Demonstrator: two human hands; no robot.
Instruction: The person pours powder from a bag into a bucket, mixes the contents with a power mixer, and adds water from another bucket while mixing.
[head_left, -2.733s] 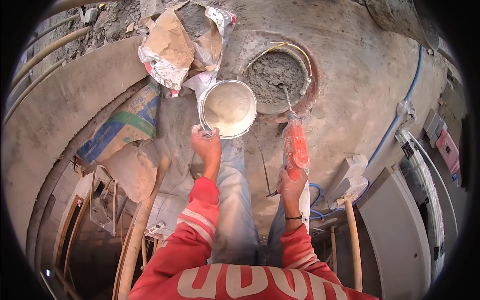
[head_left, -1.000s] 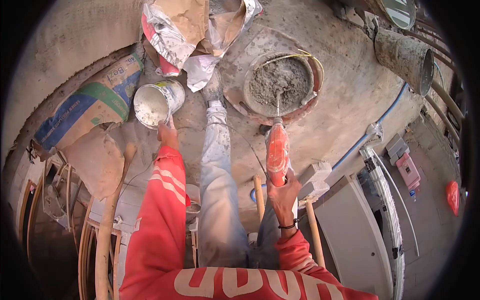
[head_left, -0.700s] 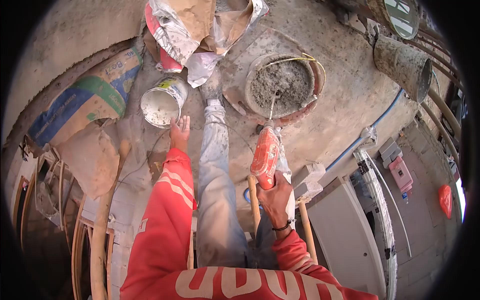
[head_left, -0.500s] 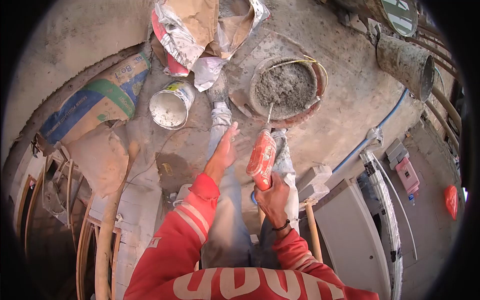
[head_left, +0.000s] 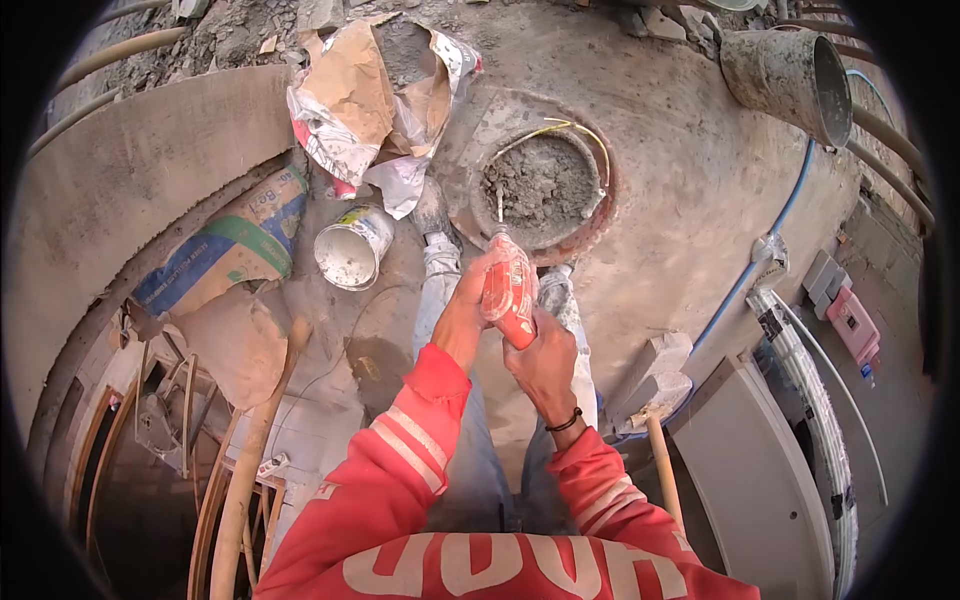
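Note:
A red power drill (head_left: pixel 512 290) points away from me, its thin metal rod (head_left: pixel 500 205) reaching into grey wet mortar (head_left: pixel 548 185). The mortar fills a round bucket (head_left: pixel 545 242) with a yellow handle (head_left: pixel 585 128). My right hand (head_left: pixel 545 365) is wrapped round the drill's rear handle. My left hand (head_left: pixel 466 310) is closed against the left side of the drill body, with its fingers partly hidden by the drill. The end of the rod is buried in the mortar.
A white paint pail (head_left: pixel 352 252) lies tilted left of my feet, near a torn paper sack (head_left: pixel 365 105). A cement bag (head_left: pixel 225 245) lies further left. At right are a dirty metal cylinder (head_left: pixel 785 85), a blue hose (head_left: pixel 790 215) and white blocks (head_left: pixel 655 375).
My left hand, open and apart from the drill before, has moved in and taken hold of its body. The drill's rod still stands in the mortar. The view has shifted.

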